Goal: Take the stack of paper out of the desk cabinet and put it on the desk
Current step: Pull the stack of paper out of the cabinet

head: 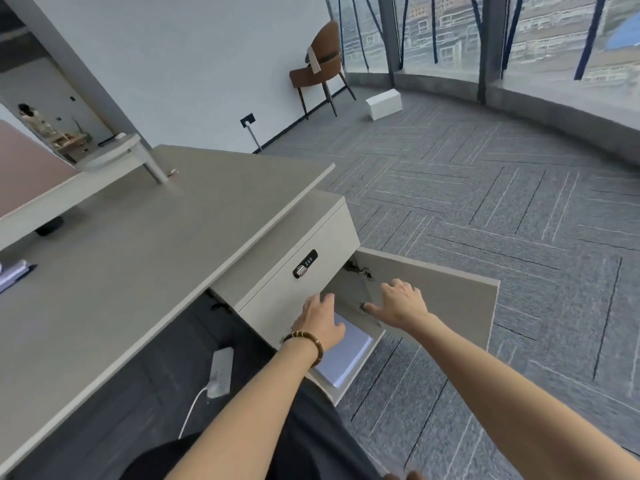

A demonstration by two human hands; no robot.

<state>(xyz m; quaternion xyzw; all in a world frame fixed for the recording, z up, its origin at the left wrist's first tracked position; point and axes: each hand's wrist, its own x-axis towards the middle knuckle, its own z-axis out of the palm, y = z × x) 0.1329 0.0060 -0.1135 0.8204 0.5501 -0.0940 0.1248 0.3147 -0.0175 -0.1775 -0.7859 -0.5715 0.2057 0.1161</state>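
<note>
Both arms were stretched forward and down toward the desk cabinet (304, 237), whose door (443, 292) stood swung wide to the right. The left hand (320, 323), a beaded bracelet (306, 341) on its wrist, reached into the opening palm down, fingers extended and loosely spread, lying over the near top of the stack of paper (341, 358). Whether it pressed on the sheets or only hovered just above them could not be told, and it had closed on nothing. The right hand (401, 303) was held a little higher, in front of the inner face of the door, open with the fingers fanned and the thumb pointing left toward the cabinet's interior; it gripped nothing.

The white stack lay flat on the cabinet's floor, its front corner showing at the opening's lower edge. The desk (138, 254) above it ran off to the left, grey and mostly bare. A white power strip (221, 372) lay on the dark floor beneath the desk, left of the person's forearm.
</note>
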